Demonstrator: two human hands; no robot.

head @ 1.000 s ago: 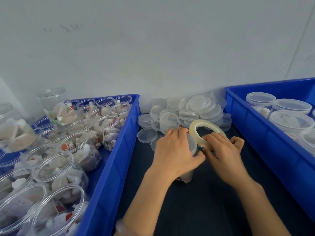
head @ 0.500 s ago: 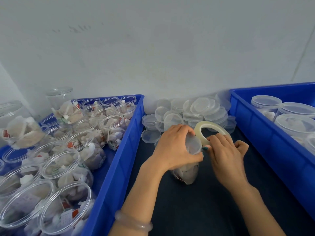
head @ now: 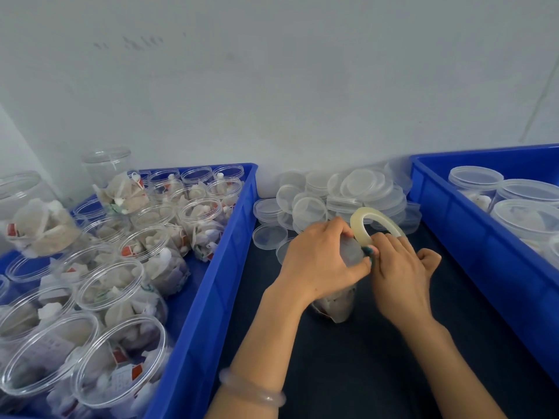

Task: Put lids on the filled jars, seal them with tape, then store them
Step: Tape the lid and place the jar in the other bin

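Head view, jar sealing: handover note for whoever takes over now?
Left hand grips the jar, lid on, standing on the dark mat. Right hand holds the tape roll at the lid edge.
Done: lidded jars in the right bin.
Left: finish this seal, store it, then lid and tape the open filled jars in the left bin; spare lids piled behind.

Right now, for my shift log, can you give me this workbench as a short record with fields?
left hand: grips the top of the jar over its lid
right hand: holds the tape roll against the jar's top
jar: filled, base on the dark mat
left bin: filled open jars
right bin: lidded jars
loose lids: piled at the back, between the bins
stage: taping this lid; jar not yet stored
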